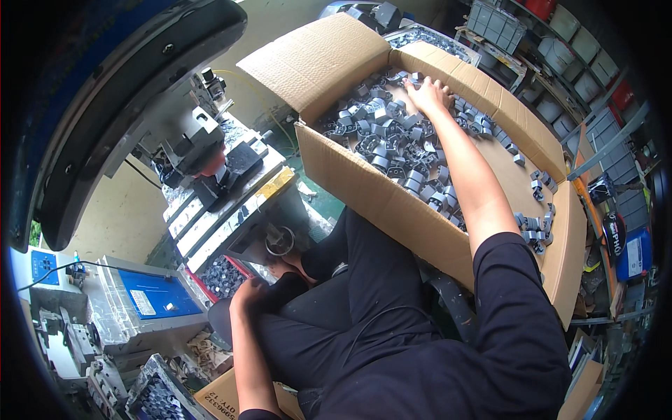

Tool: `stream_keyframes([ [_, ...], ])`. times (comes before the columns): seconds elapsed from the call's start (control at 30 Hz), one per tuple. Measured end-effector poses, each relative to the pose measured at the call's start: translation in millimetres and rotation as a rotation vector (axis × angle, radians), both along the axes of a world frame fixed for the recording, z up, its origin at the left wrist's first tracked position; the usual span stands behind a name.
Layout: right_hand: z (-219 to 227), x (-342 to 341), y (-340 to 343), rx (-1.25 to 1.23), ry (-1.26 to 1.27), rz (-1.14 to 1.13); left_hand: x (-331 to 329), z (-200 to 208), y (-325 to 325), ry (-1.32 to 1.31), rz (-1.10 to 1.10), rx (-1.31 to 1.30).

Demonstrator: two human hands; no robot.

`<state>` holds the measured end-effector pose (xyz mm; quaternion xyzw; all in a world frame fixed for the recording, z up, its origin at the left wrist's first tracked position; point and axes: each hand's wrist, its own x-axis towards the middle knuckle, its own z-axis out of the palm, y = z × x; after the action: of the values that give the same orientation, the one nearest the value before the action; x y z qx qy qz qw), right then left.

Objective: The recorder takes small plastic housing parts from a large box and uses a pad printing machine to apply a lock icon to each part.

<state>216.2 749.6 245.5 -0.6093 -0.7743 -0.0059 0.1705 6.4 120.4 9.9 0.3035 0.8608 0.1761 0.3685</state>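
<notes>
A machine (183,133) with a slotted bed (210,227) stands at ten o'clock, and at two o'clock an open cardboard box (381,196) slants across. The left hand (248,294), at seven to eight o'clock, rests by the knee (221,316), its fingers curled, while the right hand (428,96), at one o'clock, reaches among the box's small grey parts (392,129), fingers bent; I cannot tell whether either grasps anything.

Small grey parts (389,133) lie jumbled in a carton (364,190)
</notes>
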Motion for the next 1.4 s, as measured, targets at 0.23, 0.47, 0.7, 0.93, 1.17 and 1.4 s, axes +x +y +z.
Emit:
stream_keyframes([
  [0.23,5.8,-7.2,-17.3,0.044,0.055,0.410,-0.4,-2.4,-18.3,-0.025,-0.005,0.030],
  [0.47,1.6,-0.1,-12.9,0.107,0.224,0.641,0.9,8.5,-2.4,-0.049,0.003,-0.024],
  [0.7,-0.5,-7.3,-21.8,0.082,0.131,-0.006,-1.8,-11.5,-24.6,-0.036,0.064,-0.042],
  [0.93,-1.0,-0.4,-9.2,-0.011,0.083,-0.231,-6.5,-10.2,-15.9,-0.115,0.069,-0.012],
  [1.17,-0.1,10.8,-5.1,0.019,0.144,0.038,-11.4,-18.4,-16.9,-0.073,0.020,0.021],
  [1.4,2.5,13.5,-17.1,-0.008,0.159,0.053,-12.7,-22.8,-18.8,-0.104,-0.010,0.039],
])
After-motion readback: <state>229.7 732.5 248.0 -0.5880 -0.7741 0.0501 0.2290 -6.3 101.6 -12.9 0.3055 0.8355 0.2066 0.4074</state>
